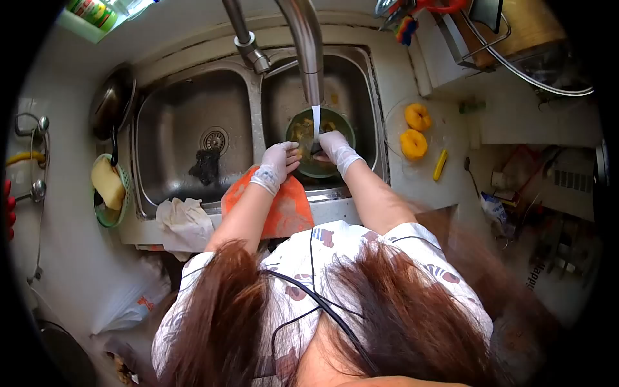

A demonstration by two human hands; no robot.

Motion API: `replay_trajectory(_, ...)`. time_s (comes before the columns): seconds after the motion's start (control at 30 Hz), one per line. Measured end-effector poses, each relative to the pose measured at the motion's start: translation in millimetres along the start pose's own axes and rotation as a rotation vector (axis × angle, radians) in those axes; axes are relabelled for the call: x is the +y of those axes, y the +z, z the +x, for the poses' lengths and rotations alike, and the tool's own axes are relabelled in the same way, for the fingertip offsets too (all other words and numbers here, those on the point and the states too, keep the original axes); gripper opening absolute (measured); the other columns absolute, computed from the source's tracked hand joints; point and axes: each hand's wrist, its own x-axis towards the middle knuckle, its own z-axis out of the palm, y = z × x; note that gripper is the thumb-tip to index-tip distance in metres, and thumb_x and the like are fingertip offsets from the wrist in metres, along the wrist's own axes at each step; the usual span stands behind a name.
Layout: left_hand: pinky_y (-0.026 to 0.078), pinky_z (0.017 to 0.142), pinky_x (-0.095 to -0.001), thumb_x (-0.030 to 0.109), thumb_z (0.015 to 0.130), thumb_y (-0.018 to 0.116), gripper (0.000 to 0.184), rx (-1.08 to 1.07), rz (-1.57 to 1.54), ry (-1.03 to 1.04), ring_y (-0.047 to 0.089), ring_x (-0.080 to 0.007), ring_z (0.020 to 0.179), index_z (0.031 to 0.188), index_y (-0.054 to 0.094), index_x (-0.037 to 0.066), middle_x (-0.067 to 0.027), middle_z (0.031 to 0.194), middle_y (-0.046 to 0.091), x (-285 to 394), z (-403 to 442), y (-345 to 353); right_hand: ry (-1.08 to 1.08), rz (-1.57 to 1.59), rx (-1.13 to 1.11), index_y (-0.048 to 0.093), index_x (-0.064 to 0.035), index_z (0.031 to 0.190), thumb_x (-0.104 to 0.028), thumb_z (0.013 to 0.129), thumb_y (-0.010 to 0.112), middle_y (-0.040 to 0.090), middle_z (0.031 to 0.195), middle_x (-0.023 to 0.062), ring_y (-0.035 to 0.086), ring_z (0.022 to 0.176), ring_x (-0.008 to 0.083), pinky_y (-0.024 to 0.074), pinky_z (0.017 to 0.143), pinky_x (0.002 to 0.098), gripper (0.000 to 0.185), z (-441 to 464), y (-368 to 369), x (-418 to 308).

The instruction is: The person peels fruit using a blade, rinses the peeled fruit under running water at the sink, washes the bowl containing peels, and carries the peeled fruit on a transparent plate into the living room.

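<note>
— How are the fingers set?
— On the right hand, they are curled in and closed on a small dark item, held over the green bowl where the water stream comes down. What the item is cannot be told. On the left hand, they are loosely bent and partly spread at the bowl's left edge; nothing is seen to be gripped.

— How would the dark item be handled?
— It is judged light and, being wet, slippery. Its stiffness cannot be told. A firm pinch at its middle would be advised, since thin white gloves are worn.

— And the bowl?
— It is judged stiff, and weighed down by its liquid and yellowish pieces. It would best be taken by opposite sides of the rim, with 2 hands, kept level.

— What is placed farther out?
— An orange cloth is draped on the bowl's near left. Well left of the bowl, a dark bundle is seen; well right, 2 yellow rounds.
</note>
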Motion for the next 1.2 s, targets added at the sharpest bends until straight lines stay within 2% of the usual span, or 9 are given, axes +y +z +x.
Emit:
replay_trajectory(0.1,0.039,0.100,-0.0446,0.030,0.094,0.042,0.040,-0.066,-0.193,-0.104,0.049,-0.0328,0.117,0.120,0.047,0.000,-0.0201,0.127,0.050,4,3,7,-0.105,-0.222,0.028,0.066,0.0028,0.096,-0.008,0.080,0.056,0.067,0.092,0.0203,0.069,0.067,0.0263,0.0549,0.047,0.0321,0.022,-22,8,-36)
replay_trajectory(0.23,0.037,0.101,-0.0475,0.036,0.095,0.042,0.051,-0.186,-0.419,-0.183,0.048,-0.0333,0.118,0.130,0.035,0.000,-0.0215,0.127,0.048,8,10,20,-0.482,-0.999,0.193,0.067,-0.0005,0.099,-0.016,0.081,0.058,0.064,0.103,0.0224,0.065,0.093,0.0333,0.0533,0.075,0.0414,0.026,-74,-6,-60)
replay_trajectory(0.3,0.038,0.101,-0.0473,0.037,0.095,0.044,0.053,-0.210,-0.501,-0.186,0.048,-0.0329,0.118,0.132,0.033,0.000,-0.0203,0.125,0.049,10,12,30,-0.533,-0.998,0.239,0.064,-0.0031,0.099,-0.018,0.081,0.057,0.065,0.100,0.0204,0.060,0.098,0.0365,0.0486,0.083,0.0447,0.024,-95,-14,-52)
replay_trajectory(0.47,0.041,0.095,-0.0419,0.029,0.091,0.054,0.022,-0.344,-0.452,-0.057,0.053,-0.0243,0.101,0.099,0.058,0.009,-0.0090,0.106,0.058,-1,35,46,-0.722,-0.948,0.338,0.057,-0.0027,0.097,-0.015,0.082,0.054,0.065,0.092,0.0187,0.062,0.089,0.0382,0.0486,0.076,0.0470,0.020,-132,-30,-22)
replay_trajectory(0.53,0.040,0.095,-0.0407,0.025,0.091,0.055,0.019,-0.295,-0.441,-0.045,0.054,-0.0238,0.100,0.101,0.058,0.010,-0.0079,0.102,0.060,-1,28,55,-0.860,-0.834,0.368,0.056,-0.0017,0.097,-0.018,0.083,0.056,0.066,0.089,0.0168,0.065,0.081,0.0344,0.0500,0.070,0.0429,0.022,-125,-44,-3)
replay_trajectory(0.67,0.044,0.088,-0.0403,0.023,0.090,0.058,0.011,-0.389,-0.378,-0.020,0.057,-0.0222,0.097,0.097,0.059,0.014,-0.0050,0.098,0.062,6,14,68,-0.384,0.195,-0.122,0.056,-0.0043,0.098,-0.019,0.091,0.054,0.066,0.089,0.0105,0.064,0.075,0.0188,0.0519,0.066,0.0316,0.016,-107,-73,9)
replay_trajectory(0.8,0.045,0.086,-0.0438,0.026,0.089,0.058,0.017,-0.592,-0.351,0.123,0.059,-0.0238,0.092,0.099,0.060,0.012,-0.0065,0.095,0.062,0,44,64,-0.223,0.584,-0.579,0.057,-0.0019,0.106,-0.022,0.094,0.050,0.065,0.097,0.0133,0.064,0.079,0.0216,0.0521,0.069,0.0340,0.024,-112,-91,15)
replay_trajectory(1.0,0.047,0.086,-0.0412,0.027,0.090,0.053,0.034,-0.942,-0.450,0.094,0.061,-0.0271,0.093,0.117,0.056,0.006,-0.0105,0.099,0.064,25,29,57,-0.066,0.765,-0.767,0.058,-0.0031,0.100,-0.018,0.092,0.054,0.063,0.089,0.0088,0.060,0.076,0.0194,0.0510,0.073,0.0373,0.017,-103,-84,18)
replay_trajectory(1.2,0.044,0.090,-0.0420,0.027,0.092,0.051,0.039,-0.490,-0.089,0.221,0.055,-0.0255,0.104,0.127,0.052,0.012,-0.0082,0.114,0.060,55,-18,68,-0.482,0.674,-0.192,0.053,-0.0067,0.102,-0.013,0.091,0.057,0.059,0.090,0.0044,0.061,0.073,0.0174,0.0536,0.063,0.0317,0.014,-96,-90,-21)
